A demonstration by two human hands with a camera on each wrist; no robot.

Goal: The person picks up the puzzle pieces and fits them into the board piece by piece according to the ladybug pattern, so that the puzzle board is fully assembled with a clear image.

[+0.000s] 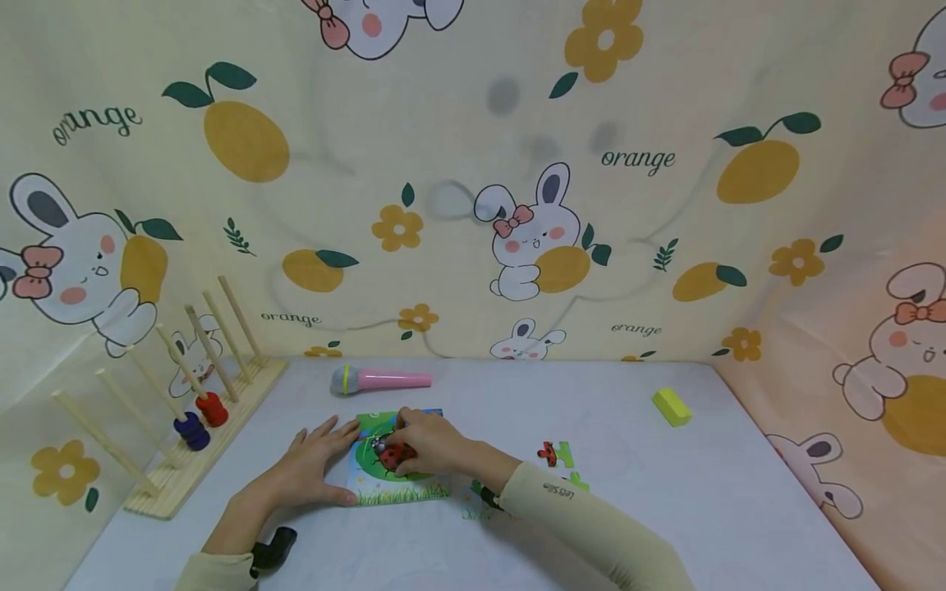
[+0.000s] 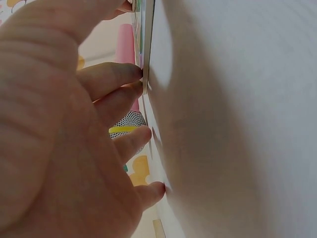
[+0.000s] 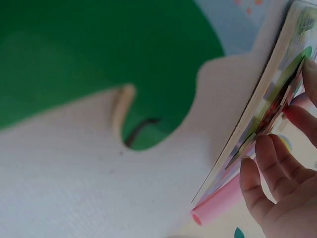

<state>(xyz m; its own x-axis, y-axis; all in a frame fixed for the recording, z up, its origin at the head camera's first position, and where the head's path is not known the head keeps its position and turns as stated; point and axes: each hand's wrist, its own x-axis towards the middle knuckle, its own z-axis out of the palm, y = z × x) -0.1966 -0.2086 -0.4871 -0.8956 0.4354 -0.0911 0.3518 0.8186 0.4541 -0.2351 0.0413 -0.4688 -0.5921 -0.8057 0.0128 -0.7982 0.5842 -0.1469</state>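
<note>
A wooden ladybug jigsaw board lies on the white table in front of me. My left hand rests at its left side with fingers spread; in the left wrist view fingertips touch the board's edge. My right hand reaches over the board, thumb and fingers pinching a red-and-black ladybug puzzle piece. In the right wrist view that piece is slightly tilted against the board's face. Part of the ladybug picture is hidden under the right fingers.
Loose puzzle pieces lie right of the board, some partly behind the right forearm; a green one looms close in the right wrist view. A pink toy microphone lies behind. At left stands a peg rack; a yellow block sits far right.
</note>
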